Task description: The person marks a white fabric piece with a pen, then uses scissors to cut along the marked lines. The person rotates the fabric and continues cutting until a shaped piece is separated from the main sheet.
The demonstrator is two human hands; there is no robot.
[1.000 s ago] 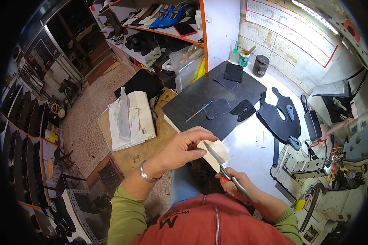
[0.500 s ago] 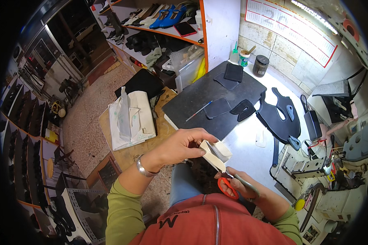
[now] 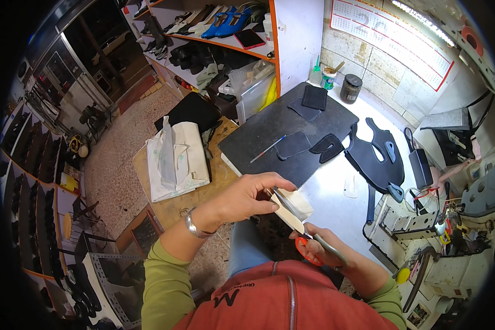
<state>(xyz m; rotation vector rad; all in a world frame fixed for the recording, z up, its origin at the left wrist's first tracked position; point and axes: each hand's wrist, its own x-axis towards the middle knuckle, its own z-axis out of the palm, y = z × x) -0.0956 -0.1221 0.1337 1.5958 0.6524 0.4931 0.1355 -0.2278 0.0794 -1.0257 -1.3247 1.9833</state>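
Observation:
Between thumb and fingers, my left hand (image 3: 250, 197) pinches a cream-coloured piece of sheet material (image 3: 287, 211), folded or layered, in front of my body. My right hand (image 3: 324, 248) grips a pair of scissors (image 3: 309, 250) with red and grey handles. The scissor blades reach up along the cream piece toward my left fingers, and one blade shows grey beside it. How far the blades are parted is hard to make out. Black cut pieces (image 3: 375, 157) with rounded openings lie on the white table (image 3: 329, 206) beyond my hands.
On the black mat (image 3: 247, 137) lie a pen (image 3: 268, 149) and dark flat pieces. Folded white material (image 3: 177, 162) rests on a wooden table to the left. A dark jar (image 3: 351, 89) and green-white tub (image 3: 328, 78) stand by the wall. Sewing-machine-like equipment (image 3: 418, 220) is at right.
The scissors have shifted slightly against the cream piece, and more of a grey blade shows near my left fingers. The right hand moved a little; the left is nearly still.

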